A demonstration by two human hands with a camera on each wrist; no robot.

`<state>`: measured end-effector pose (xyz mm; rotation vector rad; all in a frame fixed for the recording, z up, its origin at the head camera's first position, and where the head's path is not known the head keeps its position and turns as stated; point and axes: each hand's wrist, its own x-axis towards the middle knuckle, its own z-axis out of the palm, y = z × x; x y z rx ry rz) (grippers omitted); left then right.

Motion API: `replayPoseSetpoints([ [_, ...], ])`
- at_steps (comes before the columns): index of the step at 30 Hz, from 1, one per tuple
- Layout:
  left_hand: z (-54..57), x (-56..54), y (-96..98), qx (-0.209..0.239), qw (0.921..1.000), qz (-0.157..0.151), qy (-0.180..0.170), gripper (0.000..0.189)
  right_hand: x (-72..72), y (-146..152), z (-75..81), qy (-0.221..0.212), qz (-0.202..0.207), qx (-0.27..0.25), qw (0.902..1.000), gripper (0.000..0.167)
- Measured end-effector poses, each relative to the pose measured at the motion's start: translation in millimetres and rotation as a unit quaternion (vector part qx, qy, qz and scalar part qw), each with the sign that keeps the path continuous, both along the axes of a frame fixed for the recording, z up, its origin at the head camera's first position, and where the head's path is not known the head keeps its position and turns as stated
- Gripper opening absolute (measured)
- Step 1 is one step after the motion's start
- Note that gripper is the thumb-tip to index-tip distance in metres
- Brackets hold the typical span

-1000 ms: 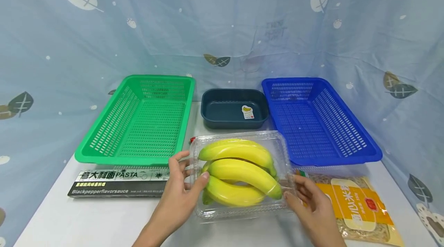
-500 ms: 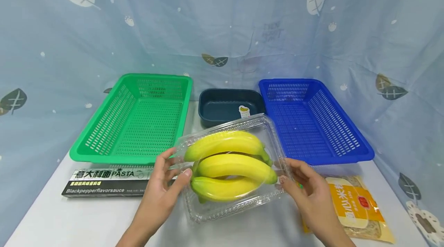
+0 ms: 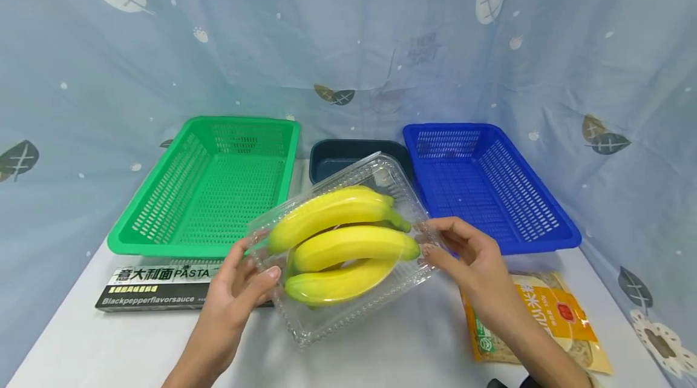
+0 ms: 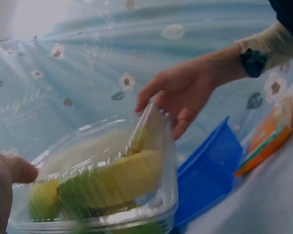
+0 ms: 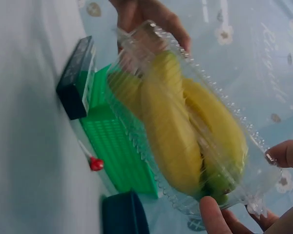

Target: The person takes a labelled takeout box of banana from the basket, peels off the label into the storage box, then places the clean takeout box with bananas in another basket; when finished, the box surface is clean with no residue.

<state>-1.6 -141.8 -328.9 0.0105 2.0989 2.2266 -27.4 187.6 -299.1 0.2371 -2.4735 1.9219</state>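
A clear plastic clamshell box (image 3: 348, 291) full of yellow bananas (image 3: 356, 247) with greenish ends is held between both hands, tilted with its right side higher in the head view. My left hand (image 3: 231, 303) grips its left end, thumb on the near side and fingers behind. At the opposite end my right hand (image 3: 471, 255) pinches the edge between thumb and fingers. In the left wrist view the box (image 4: 112, 180) hangs above the table, its lid closed over the bananas. The right wrist view shows a small red object (image 5: 96, 163) on the table.
A green basket (image 3: 239, 200) stands back left, a blue basket (image 3: 468, 194) back right. Between them sits a dark teal tub (image 3: 332, 161), partly covered by the box. A pasta box (image 3: 158, 288) lies at left, an orange noodle packet (image 3: 561, 315) at right.
The box of bananas has moved left and slightly up in the head view, and its right side has turned upward. Both hands have kept their grip and moved with it.
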Motion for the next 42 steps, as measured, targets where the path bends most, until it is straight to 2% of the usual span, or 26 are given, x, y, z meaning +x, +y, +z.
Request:
replayPoseSetpoints([
  [4,-2.6,2.0,-3.8,0.019,0.9995,0.019,0.013,0.051,-8.9,-6.3,2.9,0.015,0.021,-0.022,0.9994,0.030],
  [10,-5.6,0.0,-10.4,0.045,0.9979,0.033,0.031,0.047,-21.3,-12.5,8.4,0.055,0.037,-0.025,0.9975,0.030],
  [14,-5.0,0.9,-16.9,0.037,0.9984,0.033,0.028,0.048,-28.4,-17.1,13.3,0.057,0.051,-0.022,0.9968,0.031],
  [21,1.2,1.7,-26.8,0.009,0.9992,0.016,0.037,0.062,-46.9,-25.7,27.8,0.082,0.079,0.014,0.9934,0.030],
  [29,1.0,-2.4,-39.3,0.020,0.9966,0.052,0.061,0.059,-66.5,-41.9,43.4,0.095,0.095,0.024,0.9907,0.029],
  [33,3.1,-6.0,-45.9,0.033,0.9951,0.060,0.072,0.060,-80.2,-51.7,51.6,0.086,0.119,0.012,0.9891,0.030],
  [42,8.9,-15.4,-61.2,0.037,0.9936,0.076,0.075,0.054,-113.4,-76.1,67.0,0.019,0.144,-0.007,0.9894,0.036],
])
